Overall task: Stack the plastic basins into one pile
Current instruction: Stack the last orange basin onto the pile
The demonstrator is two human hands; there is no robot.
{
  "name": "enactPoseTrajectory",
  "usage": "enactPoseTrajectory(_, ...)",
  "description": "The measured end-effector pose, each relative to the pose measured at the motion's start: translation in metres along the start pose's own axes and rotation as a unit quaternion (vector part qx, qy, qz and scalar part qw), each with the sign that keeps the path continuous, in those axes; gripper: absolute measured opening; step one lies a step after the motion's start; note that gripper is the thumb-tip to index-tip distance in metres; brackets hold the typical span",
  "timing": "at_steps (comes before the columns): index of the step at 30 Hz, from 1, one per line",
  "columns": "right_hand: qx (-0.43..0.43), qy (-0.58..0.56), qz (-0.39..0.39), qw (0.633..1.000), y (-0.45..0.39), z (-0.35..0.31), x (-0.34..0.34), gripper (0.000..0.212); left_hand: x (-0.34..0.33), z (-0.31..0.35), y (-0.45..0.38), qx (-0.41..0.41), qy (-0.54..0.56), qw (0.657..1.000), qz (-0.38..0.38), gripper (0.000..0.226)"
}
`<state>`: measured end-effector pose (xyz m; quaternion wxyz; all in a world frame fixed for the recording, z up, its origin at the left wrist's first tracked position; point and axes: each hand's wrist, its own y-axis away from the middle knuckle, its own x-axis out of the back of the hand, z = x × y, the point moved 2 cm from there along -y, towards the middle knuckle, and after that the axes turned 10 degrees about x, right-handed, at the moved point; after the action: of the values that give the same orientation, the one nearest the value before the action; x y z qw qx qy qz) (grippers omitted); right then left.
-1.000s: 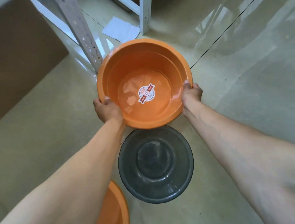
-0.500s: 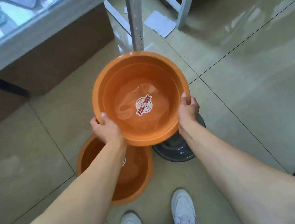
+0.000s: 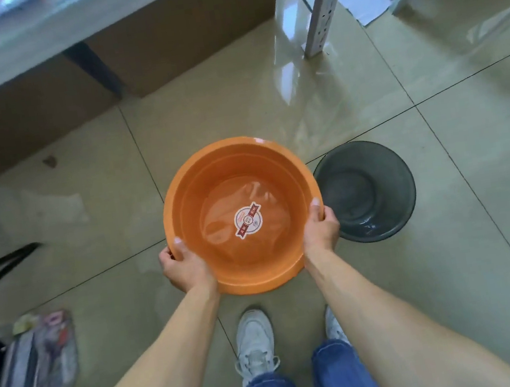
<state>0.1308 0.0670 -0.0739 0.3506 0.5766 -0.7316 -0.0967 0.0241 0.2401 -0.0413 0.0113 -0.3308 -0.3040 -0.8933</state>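
Note:
I hold an orange plastic basin (image 3: pixel 241 195) with a round sticker at its bottom, low over the tiled floor in front of my feet. My left hand (image 3: pixel 183 265) grips its near-left rim, thumb inside. My right hand (image 3: pixel 320 233) grips the near-right rim the same way. A dark grey translucent basin (image 3: pixel 368 190) stands on the floor just right of the orange one. The second orange basin seen earlier is hidden; I cannot tell whether it lies under the held one.
Cardboard boxes (image 3: pixel 184 29) sit under a shelf at the back. A white metal rack leg (image 3: pixel 319 7) and a paper sheet (image 3: pixel 364 0) are at the back right. Packaged goods (image 3: pixel 37 358) and a black frame lie at the left. My white shoes (image 3: pixel 254 341) stand below the basin.
I have carried the orange basin left and down, away from above the grey basin. The second orange basin, visible on the floor half a second ago, is now out of sight behind it.

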Motion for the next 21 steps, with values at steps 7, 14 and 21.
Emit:
enactPoseTrajectory(7,0.016,0.053,0.007,0.998,-0.013,0.031,-0.017,0.043,-0.02,-0.046,-0.034,0.038,0.012,0.999,-0.018,0.025)
enactPoseTrajectory(14,0.019,0.125,0.044,0.991,-0.025,0.052,-0.025,0.039,-0.037,-0.058,-0.045,0.026,-0.025,0.999,-0.003,0.03)
enactPoseTrajectory(21,0.042,0.196,0.062,0.978,-0.032,0.049,-0.012,0.041,-0.056,-0.055,-0.038,-0.001,-0.138,0.99,0.006,0.042)
